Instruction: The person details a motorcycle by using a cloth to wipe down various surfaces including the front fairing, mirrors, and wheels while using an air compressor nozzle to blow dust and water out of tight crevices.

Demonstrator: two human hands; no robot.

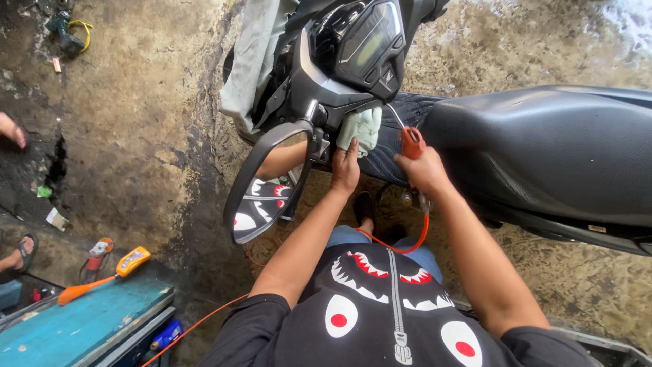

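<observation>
Far left: a green cordless tool with yellow cord (66,35) lies on the stained concrete floor (142,115). Near left: a teal painted workbench (81,326) carries an orange-handled tool (81,291) and a yellow handheld meter (132,260). Someone else's sandalled foot (24,251) shows at the left edge.

Centre: a black scooter's oval side mirror (268,182) sits near the handlebar, below the dark instrument panel (370,44).

Left hand (346,170) presses a pale green rag (360,129) against the scooter body just under the handlebar, fingers curled on the cloth.

Right hand (424,170), just right of it, is closed around an orange-red blow gun with thin metal nozzle (410,139); the nozzle tip points up at the spot beside the rag. A thin orange air hose (401,248) loops from the gun down past the black shirt.

Right: the matte black scooter seat (543,149) is in place.

Progress, my read: mid-job. Gun and rag are both on the spot and panels near the dash look open, so blowing and wiping are underway, with reassembly not yet started.
</observation>
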